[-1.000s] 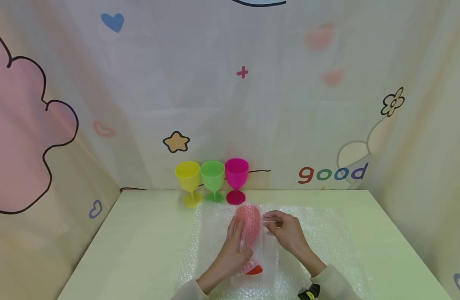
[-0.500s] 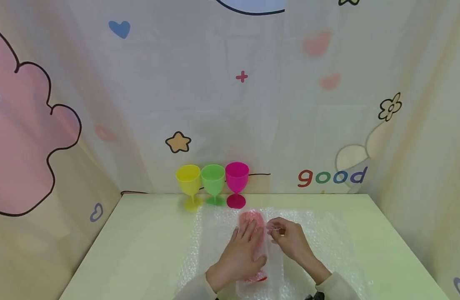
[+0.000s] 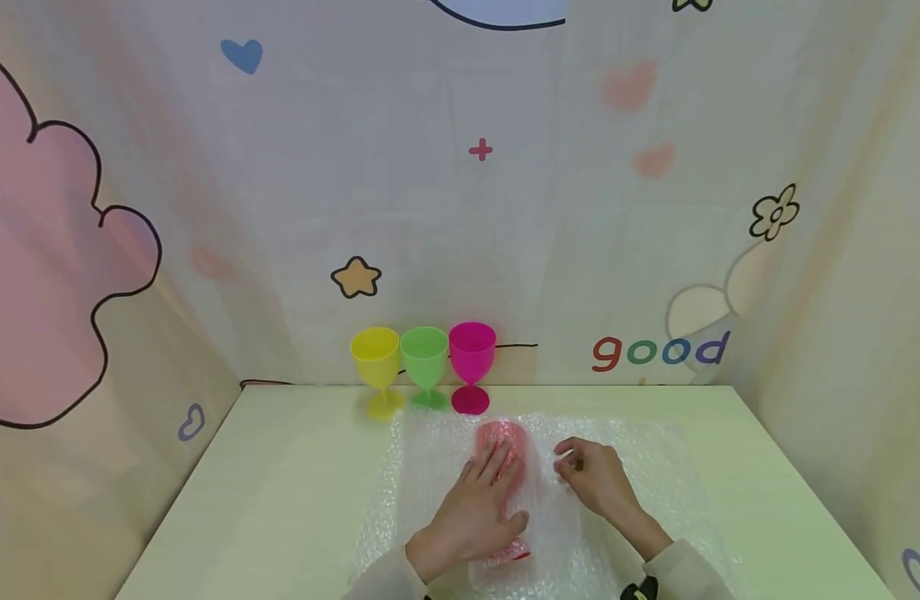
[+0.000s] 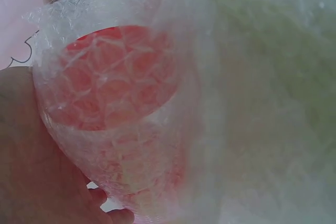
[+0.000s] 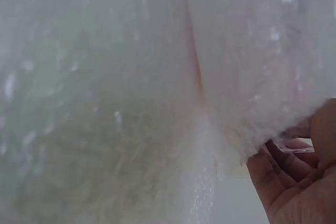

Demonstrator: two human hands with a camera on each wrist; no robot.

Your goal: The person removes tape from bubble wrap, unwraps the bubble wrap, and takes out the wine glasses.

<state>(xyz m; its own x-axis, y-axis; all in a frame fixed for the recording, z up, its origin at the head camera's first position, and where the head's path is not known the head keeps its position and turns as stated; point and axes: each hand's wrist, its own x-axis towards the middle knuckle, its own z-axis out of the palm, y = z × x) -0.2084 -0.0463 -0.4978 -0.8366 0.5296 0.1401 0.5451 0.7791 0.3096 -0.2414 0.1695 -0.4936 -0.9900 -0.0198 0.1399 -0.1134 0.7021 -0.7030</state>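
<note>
A red goblet [image 3: 502,432] lies wrapped in clear bubble wrap [image 3: 655,483], its round end [image 4: 118,77] showing through the film in the left wrist view. Across it rests my left hand [image 3: 471,512], fingers spread and fairly straight, the thumb along its right side. My right hand [image 3: 598,479] is to the right of the roll and pinches the loose edge of the wrap between thumb and fingers. In the right wrist view the raised sheet fills most of the picture, with the curled fingers [image 5: 283,166] at its edge.
A yellow goblet [image 3: 376,357], a green goblet [image 3: 425,357] and a magenta goblet [image 3: 472,352] stand upright in a row at the table's back edge. Behind them hangs a printed cloth [image 3: 550,233]. The pale table [image 3: 280,475] extends to both sides.
My left hand has moved from the goblet's left side to lie flat over its top. My right hand has drawn the wrap's edge a little to the right.
</note>
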